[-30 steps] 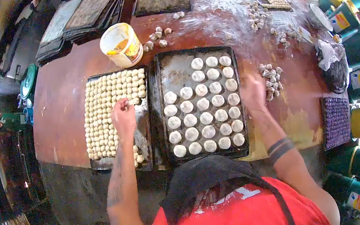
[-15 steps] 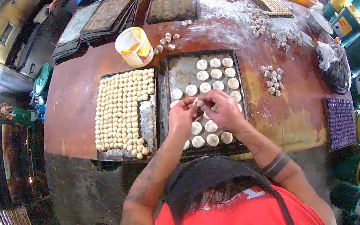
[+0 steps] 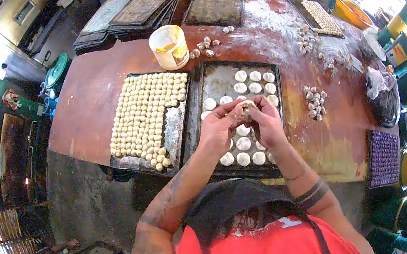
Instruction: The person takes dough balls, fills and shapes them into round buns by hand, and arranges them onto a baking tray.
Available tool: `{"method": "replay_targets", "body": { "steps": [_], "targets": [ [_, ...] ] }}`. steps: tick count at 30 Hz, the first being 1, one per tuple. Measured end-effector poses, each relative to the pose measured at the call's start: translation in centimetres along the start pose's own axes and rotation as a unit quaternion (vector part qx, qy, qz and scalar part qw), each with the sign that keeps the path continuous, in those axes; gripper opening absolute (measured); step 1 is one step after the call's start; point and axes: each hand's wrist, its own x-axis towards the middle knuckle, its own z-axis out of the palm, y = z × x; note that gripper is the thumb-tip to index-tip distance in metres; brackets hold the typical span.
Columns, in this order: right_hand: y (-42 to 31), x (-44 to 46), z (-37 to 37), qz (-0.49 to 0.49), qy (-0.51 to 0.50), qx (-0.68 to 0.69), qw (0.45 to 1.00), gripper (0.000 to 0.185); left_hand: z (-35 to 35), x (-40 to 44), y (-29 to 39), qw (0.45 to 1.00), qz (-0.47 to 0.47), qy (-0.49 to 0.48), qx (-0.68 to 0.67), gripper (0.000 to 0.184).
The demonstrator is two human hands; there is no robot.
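Observation:
Above a dark baking tray (image 3: 213, 87), my left hand (image 3: 218, 128) and my right hand (image 3: 268, 122) meet with their fingers closed around one piece of dough (image 3: 245, 103). A brownish lump shows inside that dough, partly hidden by the thumbs. Round white dough discs (image 3: 243, 144) lie in rows on the tray beneath; my hands cover some of them. Left of it, a second tray (image 3: 173, 128) carries many small dough balls (image 3: 136, 114), its lower right part bare metal. Small brownish lumps (image 3: 315, 103) sit in a cluster to the right.
A stained white bucket (image 3: 168, 48) stands behind the trays. Stacked baking trays (image 3: 139, 10) and another tray (image 3: 215, 8) lie at the far edge. More lumps (image 3: 306, 39) rest near scattered flour. At right are a black plastic bag (image 3: 383, 95) and a purple-filled tray (image 3: 384, 156).
The view has shifted and turned slightly, so the table appears tilted. Both hands stay on the dough, whose pale edge now shows more above the fingers.

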Motion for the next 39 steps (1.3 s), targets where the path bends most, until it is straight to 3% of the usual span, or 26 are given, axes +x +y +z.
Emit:
{"method": "replay_targets", "body": {
  "steps": [3, 4, 5, 7, 8, 11, 12, 15, 16, 17, 19, 22, 25, 26, 29, 30, 33, 34, 35, 37, 38, 39],
  "targets": [
    [0.4, -0.1, 2.4, -0.060, 0.074, -0.022, 0.995, 0.033, 1.2, 0.0, 1.6, 0.966, 0.062, 0.064, 0.242, 0.026],
    [-0.5, 0.0, 2.5, -0.038, 0.084, -0.011, 0.996, 0.029, -0.2, 0.6, 0.7, 0.857, 0.199, 0.082, 0.468, 0.026],
    [-1.5, 0.0, 2.6, -0.096, 0.099, -0.143, 0.980, 0.027, -0.2, 0.5, 0.0, 0.874, 0.222, 0.073, 0.427, 0.027],
    [-2.9, -0.1, 2.7, -0.200, 0.121, -0.399, 0.887, 0.025, 1.1, -0.5, -0.7, 0.901, 0.263, 0.058, 0.339, 0.029],
    [-2.8, 0.1, 2.6, -0.274, 0.123, -0.467, 0.832, 0.023, 1.5, -0.2, -0.1, 0.936, 0.187, 0.064, 0.291, 0.031],
    [-2.1, -0.4, 2.8, -0.314, 0.045, -0.512, 0.799, 0.021, -0.5, 1.6, 0.9, 0.997, 0.025, 0.006, 0.076, 0.032],
    [-2.3, -0.1, 2.4, -0.269, 0.014, -0.506, 0.819, 0.029, -0.6, 2.0, 1.8, 0.999, -0.031, 0.015, -0.027, 0.035],
    [-3.9, 0.4, 2.2, -0.228, -0.029, -0.519, 0.823, 0.036, -0.9, 1.5, 2.7, 0.992, 0.020, 0.048, 0.111, 0.034],
    [-4.2, 0.9, 2.6, -0.269, -0.053, -0.491, 0.827, 0.045, -0.2, 1.1, 3.1, 0.994, -0.020, -0.003, 0.110, 0.036],
    [-4.3, 1.4, 2.4, -0.251, -0.113, -0.510, 0.815, 0.045, 0.5, 1.0, 2.3, 0.998, -0.054, -0.011, 0.044, 0.036],
    [-2.9, 2.9, 0.9, -0.244, -0.155, -0.435, 0.853, 0.039, -0.5, 2.3, 0.7, 0.994, -0.101, -0.028, -0.007, 0.034],
    [-1.9, 3.7, -0.5, -0.310, -0.141, -0.460, 0.820, 0.034, -1.5, 2.4, -1.2, 0.991, -0.115, -0.065, -0.036, 0.043],
    [2.9, 3.4, -0.9, -0.188, 0.014, -0.389, 0.902, 0.032, 0.0, 2.4, -0.9, 0.992, -0.111, 0.005, -0.056, 0.032],
    [3.1, 3.1, -0.4, -0.182, 0.017, -0.438, 0.880, 0.031, -2.7, 3.7, -2.5, 0.993, -0.111, 0.023, -0.032, 0.030],
    [4.0, 3.5, 0.0, -0.026, 0.072, -0.227, 0.971, 0.032, -2.7, 4.0, -0.9, 0.956, 0.017, 0.165, 0.241, 0.030],
    [4.0, 4.0, -0.1, -0.003, 0.075, -0.258, 0.963, 0.029, -2.0, 4.0, -0.1, 0.924, 0.024, 0.153, 0.351, 0.034],
    [3.7, 7.4, -1.0, 0.066, 0.079, -0.349, 0.932, 0.026, -4.0, 5.6, -0.9, 0.894, 0.047, 0.070, 0.440, 0.046],
    [3.9, 9.2, -1.3, 0.016, 0.067, -0.360, 0.930, 0.025, -5.0, 6.6, -2.1, 0.948, 0.068, 0.051, 0.306, 0.057],
    [3.6, 10.4, -1.8, -0.001, 0.078, -0.457, 0.886, 0.023, -6.6, 7.3, -2.5, 0.918, 0.107, 0.052, 0.378, 0.059],
    [7.0, 14.0, -4.4, -0.043, 0.103, -0.503, 0.857, 0.031, -8.1, 8.2, -1.3, 0.837, 0.183, 0.049, 0.514, 0.064],
    [7.0, 14.8, -4.6, -0.059, 0.079, -0.583, 0.807, 0.035, -9.0, 9.0, -1.7, 0.914, 0.152, 0.089, 0.365, 0.064],
    [6.9, 15.6, -4.6, -0.077, 0.052, -0.656, 0.749, 0.038, -9.3, 8.8, -1.4, 0.916, 0.134, 0.117, 0.361, 0.062]
  ]
}}
